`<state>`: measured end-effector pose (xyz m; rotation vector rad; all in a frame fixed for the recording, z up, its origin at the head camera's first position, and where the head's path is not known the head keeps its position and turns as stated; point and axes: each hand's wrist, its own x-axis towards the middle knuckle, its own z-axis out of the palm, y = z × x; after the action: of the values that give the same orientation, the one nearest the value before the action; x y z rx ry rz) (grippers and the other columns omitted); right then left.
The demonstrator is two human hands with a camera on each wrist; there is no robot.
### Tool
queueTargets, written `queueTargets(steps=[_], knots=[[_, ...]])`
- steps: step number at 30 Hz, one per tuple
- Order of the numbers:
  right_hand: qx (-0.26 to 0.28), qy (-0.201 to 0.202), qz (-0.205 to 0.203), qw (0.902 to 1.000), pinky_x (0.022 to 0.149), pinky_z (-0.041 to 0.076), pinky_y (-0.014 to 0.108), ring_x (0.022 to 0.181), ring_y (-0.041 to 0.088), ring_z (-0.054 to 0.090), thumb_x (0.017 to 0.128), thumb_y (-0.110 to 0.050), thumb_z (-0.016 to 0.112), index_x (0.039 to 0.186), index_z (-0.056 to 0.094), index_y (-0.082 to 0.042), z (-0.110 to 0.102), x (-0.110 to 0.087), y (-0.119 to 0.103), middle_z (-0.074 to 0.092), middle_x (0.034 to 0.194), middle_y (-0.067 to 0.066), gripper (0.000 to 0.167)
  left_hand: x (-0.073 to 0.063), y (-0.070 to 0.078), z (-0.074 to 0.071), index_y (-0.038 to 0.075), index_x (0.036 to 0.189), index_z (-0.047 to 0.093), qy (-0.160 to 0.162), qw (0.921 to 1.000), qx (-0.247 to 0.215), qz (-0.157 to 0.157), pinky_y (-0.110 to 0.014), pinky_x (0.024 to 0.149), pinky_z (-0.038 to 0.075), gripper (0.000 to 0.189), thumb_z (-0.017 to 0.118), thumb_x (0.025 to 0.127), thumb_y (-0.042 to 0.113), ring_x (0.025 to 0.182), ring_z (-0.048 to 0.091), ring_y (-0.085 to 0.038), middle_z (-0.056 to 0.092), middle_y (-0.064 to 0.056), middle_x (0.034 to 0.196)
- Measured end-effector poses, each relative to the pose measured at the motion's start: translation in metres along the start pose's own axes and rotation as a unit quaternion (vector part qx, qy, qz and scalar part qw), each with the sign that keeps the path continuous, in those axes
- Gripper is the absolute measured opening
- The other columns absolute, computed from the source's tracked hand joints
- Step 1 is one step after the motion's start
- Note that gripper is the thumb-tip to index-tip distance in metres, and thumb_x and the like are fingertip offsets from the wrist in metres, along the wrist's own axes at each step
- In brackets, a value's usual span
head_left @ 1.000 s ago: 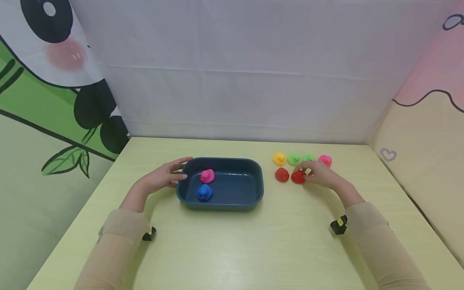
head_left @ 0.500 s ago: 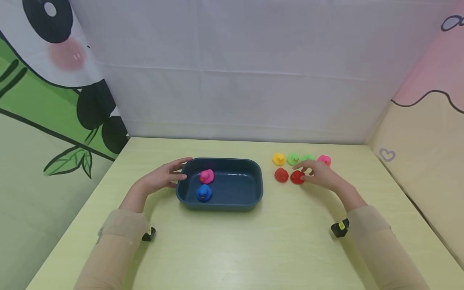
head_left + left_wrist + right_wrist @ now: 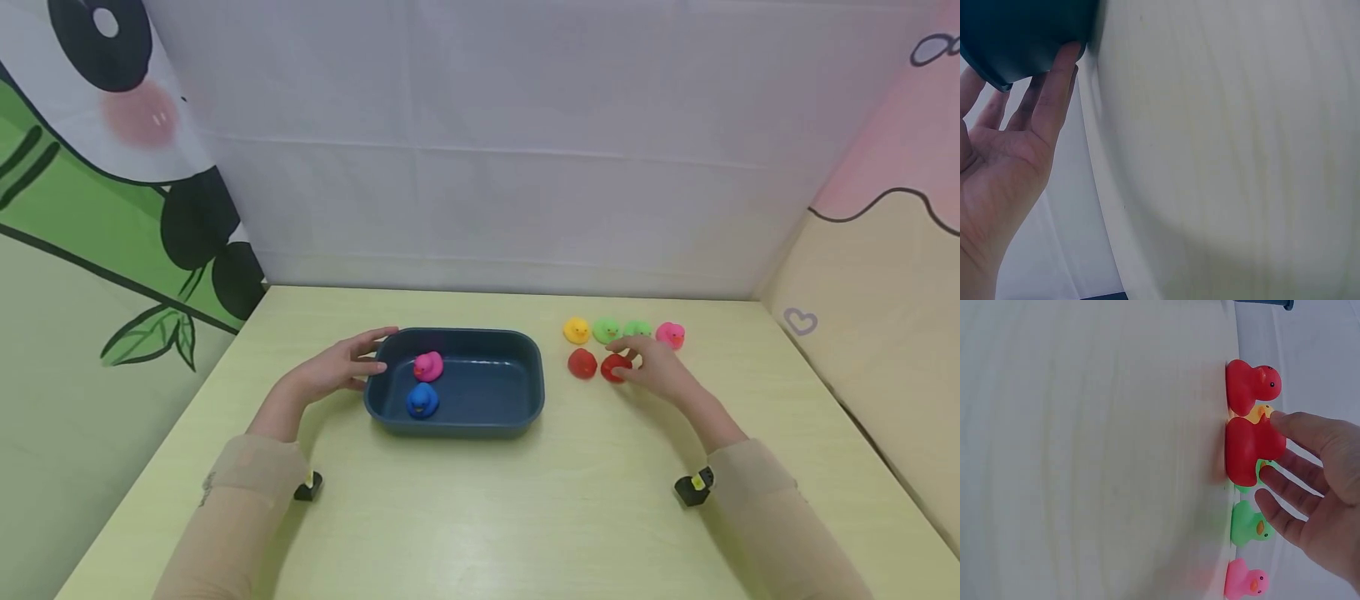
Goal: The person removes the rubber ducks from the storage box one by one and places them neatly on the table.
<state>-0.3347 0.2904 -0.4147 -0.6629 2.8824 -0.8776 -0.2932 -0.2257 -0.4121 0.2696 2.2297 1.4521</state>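
In the head view my left hand (image 3: 335, 364) holds the left end of a dark blue rectangular tray (image 3: 491, 429), thumb over the rim and fingers along the outer wall. The left wrist view shows those fingers (image 3: 1054, 87) against the tray (image 3: 1029, 31). A pink rubber duck (image 3: 428, 366) and a blue one (image 3: 422, 400) sit inside at its left. My right hand (image 3: 654, 364) pinches the right-hand red rubber duck (image 3: 1244, 453) by the head, thumb at the near side, other fingers behind. That duck stands on the table. Beside it is another red duck (image 3: 582, 363).
Behind the red ducks, a row holds a yellow duck (image 3: 577, 330), two green ducks (image 3: 607, 330) and a pink duck (image 3: 671, 335). The pale wooden table (image 3: 480, 517) meets a white cloth backdrop (image 3: 480, 208), with printed panels at both sides.
My right hand has shifted slightly left and closed in, its thumb now across the right-hand red duck. The pink duck behind shows more fully. My left hand and the tray stay put.
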Motion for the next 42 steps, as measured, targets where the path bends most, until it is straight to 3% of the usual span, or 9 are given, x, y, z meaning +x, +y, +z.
queueTargets(steps=[13, 25, 42], knots=[[0.005, 0.02, 0.028, 0.9994, 0.066, 0.048, 0.029, 0.089, 0.026, 0.054, 0.085, -0.008, 0.069, 0.115, 0.064, -0.004, 0.008, 0.0, 0.001, 0.063, 0.101, 0.01, 0.031, 0.0, -0.001, 0.001, 0.033, 0.149, 0.023, 0.001, 1.0, 0.006, -0.005, -0.053, 0.096, 0.044, 0.063, 0.055, 0.096, 0.023, 0.135, 0.033, -0.04, 0.018, -0.014, 0.155], [0.005, 0.017, 0.028, 0.9994, 0.066, 0.048, 0.029, 0.086, 0.025, 0.054, 0.084, -0.006, 0.069, 0.109, 0.067, -0.003, 0.006, 0.002, -0.004, 0.064, 0.095, 0.009, 0.025, 0.0, 0.001, 0.001, 0.034, 0.149, 0.023, -0.001, 1.0, 0.004, -0.002, -0.054, 0.097, 0.044, 0.062, 0.055, 0.096, 0.023, 0.135, 0.034, -0.04, 0.019, -0.014, 0.155], [0.013, 0.003, -0.018, 0.9998, 0.077, 0.053, 0.038, 0.088, 0.023, 0.055, 0.082, -0.004, 0.069, 0.103, 0.068, -0.005, -0.007, 0.0, -0.003, 0.063, 0.095, 0.006, 0.021, -0.001, 0.001, 0.001, 0.033, 0.149, 0.022, -0.004, 1.0, 0.002, -0.001, -0.054, 0.097, 0.044, 0.062, 0.053, 0.097, 0.023, 0.136, 0.031, -0.04, 0.016, -0.013, 0.156]])
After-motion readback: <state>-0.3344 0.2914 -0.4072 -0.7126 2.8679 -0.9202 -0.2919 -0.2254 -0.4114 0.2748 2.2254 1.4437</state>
